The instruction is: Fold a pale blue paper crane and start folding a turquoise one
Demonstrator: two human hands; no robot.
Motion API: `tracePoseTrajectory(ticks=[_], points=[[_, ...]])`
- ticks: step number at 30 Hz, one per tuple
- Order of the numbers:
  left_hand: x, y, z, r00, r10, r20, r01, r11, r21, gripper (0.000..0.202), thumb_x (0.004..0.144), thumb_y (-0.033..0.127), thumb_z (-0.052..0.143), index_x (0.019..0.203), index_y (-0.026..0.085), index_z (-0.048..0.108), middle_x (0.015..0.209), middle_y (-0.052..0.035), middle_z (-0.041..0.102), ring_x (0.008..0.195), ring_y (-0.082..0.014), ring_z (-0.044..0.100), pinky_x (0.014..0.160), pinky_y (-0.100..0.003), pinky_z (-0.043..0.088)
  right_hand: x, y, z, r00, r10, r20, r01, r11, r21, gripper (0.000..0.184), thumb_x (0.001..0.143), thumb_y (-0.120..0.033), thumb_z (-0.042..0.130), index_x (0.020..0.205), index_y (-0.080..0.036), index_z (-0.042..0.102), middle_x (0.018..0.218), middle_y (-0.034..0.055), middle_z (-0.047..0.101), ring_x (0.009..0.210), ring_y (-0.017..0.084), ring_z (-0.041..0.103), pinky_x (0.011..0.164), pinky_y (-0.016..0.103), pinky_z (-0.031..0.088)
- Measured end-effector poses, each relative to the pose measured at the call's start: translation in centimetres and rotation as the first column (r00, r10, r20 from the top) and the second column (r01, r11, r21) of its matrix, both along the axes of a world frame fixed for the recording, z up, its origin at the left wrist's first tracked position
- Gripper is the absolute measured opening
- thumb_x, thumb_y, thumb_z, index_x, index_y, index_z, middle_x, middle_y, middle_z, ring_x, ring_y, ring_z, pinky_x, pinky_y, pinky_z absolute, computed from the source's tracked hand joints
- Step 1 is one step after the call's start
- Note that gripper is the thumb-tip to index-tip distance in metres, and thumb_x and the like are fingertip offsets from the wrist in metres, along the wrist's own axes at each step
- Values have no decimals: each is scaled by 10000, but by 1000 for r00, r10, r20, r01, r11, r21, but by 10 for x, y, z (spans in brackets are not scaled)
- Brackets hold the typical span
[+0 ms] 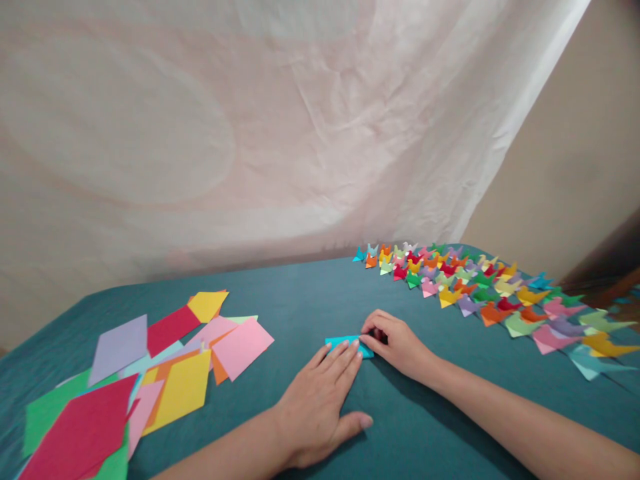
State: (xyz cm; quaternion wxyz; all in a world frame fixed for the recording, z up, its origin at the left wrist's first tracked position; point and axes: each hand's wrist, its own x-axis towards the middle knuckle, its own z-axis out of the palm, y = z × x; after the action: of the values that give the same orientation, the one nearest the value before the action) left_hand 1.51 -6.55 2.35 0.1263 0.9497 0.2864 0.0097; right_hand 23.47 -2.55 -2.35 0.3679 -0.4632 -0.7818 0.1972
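Observation:
A small folded piece of cyan paper (341, 343) lies on the teal tablecloth (300, 300) near the middle. My left hand (323, 400) lies flat with fingers stretched out, its fingertips pressing on the cyan paper. My right hand (397, 343) comes in from the right with curled fingers, pinching the paper's right end.
A loose pile of coloured paper squares (150, 373) (red, yellow, pink, green, lilac) covers the table's left side. Several rows of small folded paper figures (480, 287) in many colours run along the right side. A pale wrinkled cloth (250, 133) hangs behind the table.

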Motion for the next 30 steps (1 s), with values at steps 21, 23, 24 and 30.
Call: tracePoseTrajectory(ticks=[21,23,24,30], points=[[0,-5,-4,999,33,23,-34,999,12,678,907,578,260,1442,174,159,1500,-96,156,1381,-247,140,1118,-434,163,1,-2,9,996,79,31,-76,995,-63,52,812,-166,566,856,-174,593,866,27,539,703,123,515,657,263,440],[0,-5,-4,999,36,16,-36,999,3,680,907,580,255,1442,170,163,1501,-97,149,1381,-250,137,1118,-437,163,1,-2,9,997,75,35,-72,995,-66,55,809,-156,565,855,-174,590,867,25,535,706,123,513,662,263,438],[1,-5,-3,999,38,11,-38,999,-6,682,908,581,249,1441,166,165,1501,-100,145,1382,-251,134,1118,-439,161,1,-2,9,997,73,37,-70,995,-67,57,807,-153,565,854,-174,589,866,24,533,707,123,512,664,263,437],[2,-5,1,999,45,12,-44,999,-28,683,906,586,244,1436,159,187,1500,-105,151,1382,-249,132,1118,-442,161,1,-2,9,997,68,36,-66,996,-67,62,813,-139,553,852,-176,585,870,21,529,710,121,510,665,263,431]])
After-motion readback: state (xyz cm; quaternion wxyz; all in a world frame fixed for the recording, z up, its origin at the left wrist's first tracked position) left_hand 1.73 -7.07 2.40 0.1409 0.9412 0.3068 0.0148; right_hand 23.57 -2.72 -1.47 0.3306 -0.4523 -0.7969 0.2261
